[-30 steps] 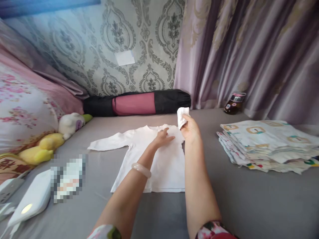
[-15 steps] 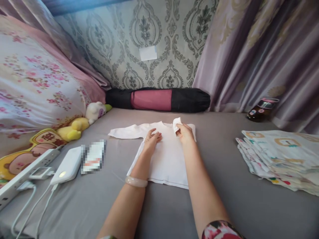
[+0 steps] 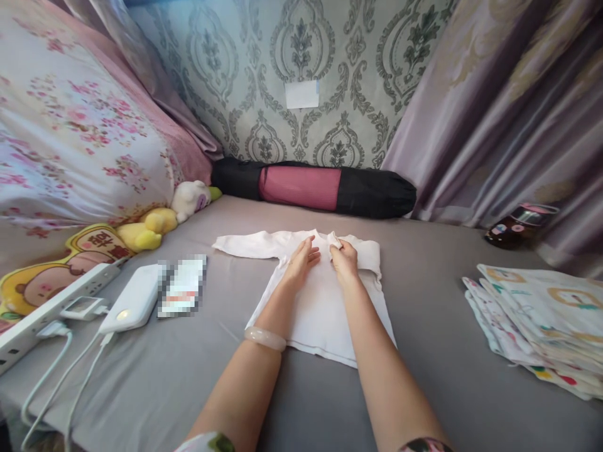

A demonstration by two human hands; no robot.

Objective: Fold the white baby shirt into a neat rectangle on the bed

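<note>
A small white long-sleeved shirt (image 3: 325,301) lies flat on the grey bed sheet (image 3: 424,351), collar away from me. Its right sleeve (image 3: 362,254) is folded inward across the chest; the left sleeve (image 3: 245,243) still stretches out to the left. My left hand (image 3: 304,256), with a pale bangle on the wrist, rests open and flat on the chest below the collar. My right hand (image 3: 345,257) is closed, pinching the folded sleeve's cuff against the shirt just beside my left hand.
A stack of folded patterned cloths (image 3: 541,314) lies at the right. A white power bank (image 3: 134,304), a power strip (image 3: 51,307) with cables and plush toys (image 3: 151,223) sit at the left. A black-and-pink roll (image 3: 320,188) lies by the wall; a dark jar (image 3: 518,223) stands near the curtain.
My right hand has brought the sleeve cuff down from the air onto the shirt's chest, folding the right sleeve inward. My left hand stayed pressed on the chest. The view shifted left.
</note>
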